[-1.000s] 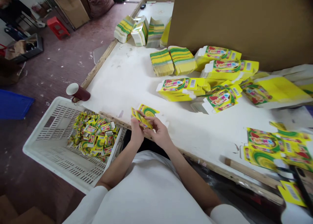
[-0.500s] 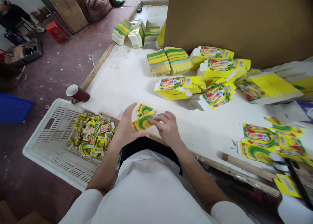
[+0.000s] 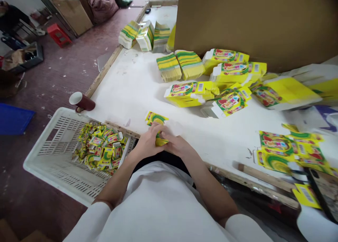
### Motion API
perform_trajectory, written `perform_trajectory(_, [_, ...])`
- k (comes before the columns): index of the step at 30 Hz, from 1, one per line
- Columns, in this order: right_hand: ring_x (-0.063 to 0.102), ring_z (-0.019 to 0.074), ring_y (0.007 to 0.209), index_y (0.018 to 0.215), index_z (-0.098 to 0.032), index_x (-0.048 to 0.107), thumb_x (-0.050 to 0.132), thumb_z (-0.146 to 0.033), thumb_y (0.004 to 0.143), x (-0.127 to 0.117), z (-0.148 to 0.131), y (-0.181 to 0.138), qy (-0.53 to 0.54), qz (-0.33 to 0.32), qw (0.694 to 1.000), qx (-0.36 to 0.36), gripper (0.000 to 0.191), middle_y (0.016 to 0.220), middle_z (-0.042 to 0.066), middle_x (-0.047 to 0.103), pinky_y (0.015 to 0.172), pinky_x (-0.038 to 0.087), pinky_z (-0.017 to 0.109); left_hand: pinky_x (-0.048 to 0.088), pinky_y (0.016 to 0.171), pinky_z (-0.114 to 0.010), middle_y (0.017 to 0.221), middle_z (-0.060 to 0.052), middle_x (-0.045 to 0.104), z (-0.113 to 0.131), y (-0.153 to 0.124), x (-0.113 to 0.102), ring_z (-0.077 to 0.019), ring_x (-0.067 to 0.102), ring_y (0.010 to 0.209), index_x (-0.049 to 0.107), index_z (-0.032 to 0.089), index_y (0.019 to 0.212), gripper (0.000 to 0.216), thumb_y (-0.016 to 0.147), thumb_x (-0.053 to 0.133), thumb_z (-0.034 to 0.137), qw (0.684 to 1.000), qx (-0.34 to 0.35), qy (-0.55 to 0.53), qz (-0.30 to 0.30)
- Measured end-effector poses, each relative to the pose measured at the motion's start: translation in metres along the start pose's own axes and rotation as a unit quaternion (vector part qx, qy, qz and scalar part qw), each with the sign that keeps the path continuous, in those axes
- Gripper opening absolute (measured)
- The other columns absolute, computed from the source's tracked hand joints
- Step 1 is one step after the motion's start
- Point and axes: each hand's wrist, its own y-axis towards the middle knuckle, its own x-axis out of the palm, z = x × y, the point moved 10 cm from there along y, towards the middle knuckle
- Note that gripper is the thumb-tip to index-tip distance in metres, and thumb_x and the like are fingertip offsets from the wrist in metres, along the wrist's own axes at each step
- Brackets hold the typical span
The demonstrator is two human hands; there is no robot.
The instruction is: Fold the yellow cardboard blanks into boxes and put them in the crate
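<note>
Both hands meet at the table's front edge around a small yellow-and-green cardboard box (image 3: 160, 141). My left hand (image 3: 148, 140) is closed on its left side, fingers curled over the top. From the other side my right hand (image 3: 177, 144) grips the same box, its fingertips close to the left ones. Much of the box is hidden by the fingers. Just beyond them another yellow-and-green carton (image 3: 155, 118) lies on the white tabletop (image 3: 126, 94).
A white plastic crate (image 3: 59, 157) with many small boxes stands at the left, below a dark red mug (image 3: 83, 101) on the table edge. Stacks of flat cartons (image 3: 188, 64) line the back by a large cardboard sheet (image 3: 250, 24). A phone (image 3: 323, 185) lies at right.
My left hand was spread wide and has closed on the box. Both hands have drawn together, and the box now sits more covered and nearer the table's edge.
</note>
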Motion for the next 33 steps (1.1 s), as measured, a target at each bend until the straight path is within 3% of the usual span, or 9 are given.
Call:
perform_trajectory(5, [0.052,0.0294,0.138,0.144,-0.031,0.053,0.072,-0.061,0.080,-0.006,-0.025,-0.006,-0.122,0.030,0.987,-0.103,0.073,0.145,0.005,0.060,0.116,0.043,0.048,0.055,0.081,-0.039,0.110,-0.009,0.063,-0.012,0.001,0.005,-0.0250,0.067,0.095,0.043,0.022,0.116,0.049,0.073,0.065,0.020,0.999,-0.025,0.015,-0.020])
perform_trajectory(9, [0.033,0.0271,0.151,0.150,-0.031,0.046,0.066,-0.033,0.088,0.003,-0.047,-0.020,-0.388,0.053,0.892,-0.227,0.066,0.160,0.002,0.042,0.126,0.027,0.049,0.055,0.079,-0.039,0.119,-0.014,0.061,-0.021,0.006,0.009,-0.0271,0.068,0.097,0.032,0.019,0.135,0.073,0.071,0.067,0.019,0.999,-0.035,0.019,-0.034])
perform_trajectory(12, [0.041,0.0244,0.148,0.144,-0.032,0.055,0.055,-0.018,0.090,0.004,-0.052,-0.024,-0.453,0.083,0.845,-0.274,0.055,0.158,0.001,0.045,0.124,0.032,0.046,0.052,0.093,-0.044,0.133,-0.019,0.053,-0.022,0.008,-0.004,-0.0313,0.061,0.117,0.031,0.018,0.140,0.081,0.069,0.071,0.017,0.998,-0.018,0.033,0.042])
perform_trajectory(15, [0.054,0.0238,0.137,0.140,-0.031,0.059,0.055,-0.021,0.092,-0.017,-0.062,-0.024,-0.387,0.168,0.856,-0.298,0.049,0.149,0.002,0.056,0.119,0.042,0.045,0.045,0.105,-0.052,0.135,-0.018,0.053,-0.028,0.001,-0.031,-0.0343,0.053,0.126,0.039,0.020,0.137,0.085,0.064,0.083,0.025,0.981,-0.048,0.032,0.185])
perform_trajectory(18, [0.058,0.0243,0.133,0.144,-0.029,0.055,0.058,-0.034,0.095,-0.033,-0.063,-0.022,-0.320,0.211,0.879,-0.284,0.050,0.148,0.005,0.058,0.114,0.047,0.045,0.047,0.104,-0.047,0.129,-0.014,0.059,-0.038,-0.009,-0.044,-0.0297,0.057,0.123,0.050,0.022,0.129,0.072,0.068,0.086,0.037,0.946,-0.090,-0.135,0.280])
perform_trajectory(21, [0.046,0.0270,0.144,0.147,-0.029,0.051,0.063,-0.043,0.092,-0.019,-0.061,-0.022,-0.391,0.162,0.857,-0.293,0.057,0.157,0.006,0.047,0.118,0.042,0.046,0.053,0.094,-0.035,0.113,-0.007,0.066,-0.050,-0.014,-0.043,-0.0204,0.065,0.108,0.060,0.023,0.111,0.034,0.085,0.071,0.041,0.859,-0.128,-0.357,0.345])
perform_trajectory(25, [0.041,0.0273,0.147,0.144,-0.032,0.055,0.061,-0.040,0.095,-0.001,-0.062,-0.031,-0.485,0.115,0.804,-0.325,0.050,0.161,0.005,0.040,0.118,0.042,0.045,0.056,0.078,-0.028,0.101,-0.003,0.068,-0.054,-0.016,-0.044,-0.0160,0.070,0.088,0.062,0.022,0.096,0.029,0.079,0.078,0.040,0.762,-0.155,-0.471,0.416])
perform_trajectory(30, [0.048,0.0284,0.143,0.124,-0.030,0.072,0.069,-0.028,0.089,0.004,-0.066,-0.036,-0.493,0.070,0.806,-0.320,0.034,0.154,0.008,0.050,0.113,0.047,0.045,0.057,0.072,-0.027,0.084,0.000,0.070,-0.051,-0.014,-0.042,-0.0155,0.071,0.079,0.062,0.021,0.091,0.031,0.074,0.082,0.039,0.751,-0.160,-0.493,0.409])
perform_trajectory(33, [0.059,0.0280,0.132,0.108,-0.029,0.078,0.077,-0.025,0.082,0.000,-0.070,-0.035,-0.465,0.100,0.819,-0.320,0.027,0.141,0.009,0.062,0.109,0.051,0.045,0.056,0.071,-0.026,0.082,-0.001,0.071,-0.046,-0.013,-0.037,-0.0145,0.070,0.076,0.061,0.021,0.088,0.029,0.077,0.080,0.039,0.760,-0.158,-0.491,0.395])
